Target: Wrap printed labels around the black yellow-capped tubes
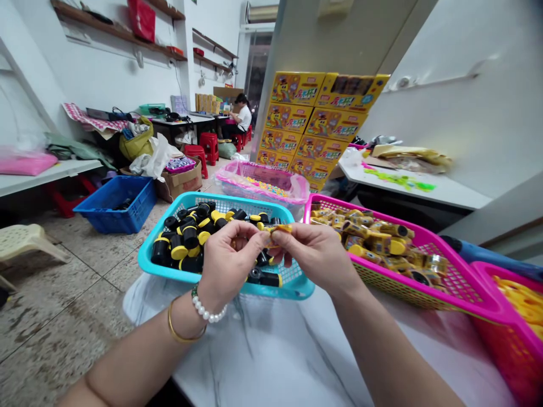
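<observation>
My left hand (229, 257) and my right hand (320, 254) meet in front of me, fingertips pinched on a small yellow printed wrapper (280, 228). Most of the wrapper is hidden by my fingers, and whether anything is inside it I cannot tell. Just beyond and below my hands is a teal basket (145, 251) of black cylinders with yellow caps (178, 250). On the right stands a pink basket (460, 268), which holds similar pieces in yellow printed wrapping (377, 243).
A marble-patterned table (263, 350) lies under my forearms. Another pink basket (487, 277) with yellow parts is at far right. Behind are a lined pink basket (305, 189) and stacked yellow boxes (326, 121). A blue crate (123, 212) sits on the floor; a person (244, 117) sits farther back.
</observation>
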Tool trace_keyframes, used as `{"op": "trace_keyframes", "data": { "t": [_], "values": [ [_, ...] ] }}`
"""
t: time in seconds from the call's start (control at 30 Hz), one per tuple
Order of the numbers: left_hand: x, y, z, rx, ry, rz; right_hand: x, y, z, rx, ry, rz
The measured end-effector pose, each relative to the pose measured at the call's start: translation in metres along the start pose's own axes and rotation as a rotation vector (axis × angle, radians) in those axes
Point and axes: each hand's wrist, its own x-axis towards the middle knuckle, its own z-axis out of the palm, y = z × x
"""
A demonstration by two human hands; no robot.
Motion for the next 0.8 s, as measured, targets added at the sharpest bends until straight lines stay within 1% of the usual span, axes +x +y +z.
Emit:
{"op": "trace_keyframes", "data": {
  "t": [0.1, 0.2, 0.27, 0.3, 0.47, 0.53, 0.6, 0.63, 0.67, 0.73, 0.8],
  "values": [
    [0.002, 0.003, 0.000, 0.008, 0.005, -0.010, -0.001, 0.001, 0.003, -0.081, 0.057, -0.061],
    [0.004, 0.001, -0.001, -0.007, 0.065, -0.020, -0.001, 0.005, 0.005, -0.166, 0.161, -0.110],
    [0.005, 0.000, -0.001, -0.021, 0.096, -0.002, -0.001, 0.007, 0.006, -0.199, 0.196, -0.127],
    [0.005, -0.001, 0.000, -0.019, 0.096, 0.006, -0.001, 0.008, 0.006, -0.203, 0.187, -0.128],
    [0.005, -0.001, 0.001, -0.014, 0.048, 0.024, -0.002, 0.010, 0.009, -0.191, 0.054, -0.142],
    [0.006, -0.001, -0.001, -0.041, 0.029, 0.003, -0.001, 0.010, 0.006, -0.162, -0.031, -0.147],
    [0.009, -0.002, -0.003, -0.076, 0.009, -0.051, 0.001, 0.011, 0.002, -0.127, -0.108, -0.136],
    [0.010, -0.002, -0.005, -0.099, 0.010, -0.076, 0.001, 0.011, 0.000, -0.116, -0.111, -0.131],
    [0.012, -0.003, -0.006, -0.122, 0.019, -0.095, 0.002, 0.011, -0.002, -0.111, -0.083, -0.129],
    [0.014, -0.004, -0.007, -0.150, 0.038, -0.115, 0.002, 0.011, -0.002, -0.116, 0.014, -0.131],
    [0.015, -0.004, -0.006, -0.143, 0.034, -0.121, 0.002, 0.010, 0.000, -0.131, 0.071, -0.128]
  ]
}}
